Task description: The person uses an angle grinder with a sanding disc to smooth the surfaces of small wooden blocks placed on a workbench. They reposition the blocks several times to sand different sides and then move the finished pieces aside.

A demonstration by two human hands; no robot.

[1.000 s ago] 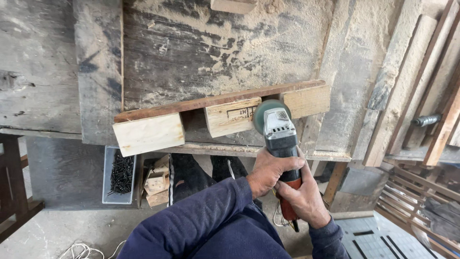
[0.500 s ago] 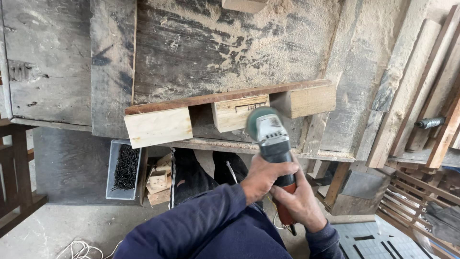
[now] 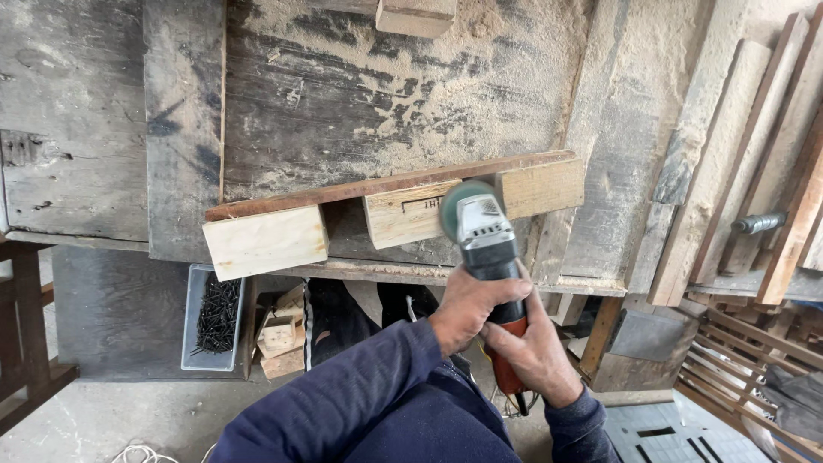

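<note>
Sawdust-strewn workbench [image 3: 360, 94] surrounds the grinder [image 3: 484, 244] (screw tray [image 3: 214, 317] below).

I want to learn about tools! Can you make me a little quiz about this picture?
1. True or false: both hands hold the angle grinder.
2. What fills the grey tray under the workbench? A) dark screws B) apples C) paint
3. The grinder's disc meets the ____ block of the three under the reddish strip.

Key: 1 true: left hand, right hand. 2 A. 3 middle.
</note>
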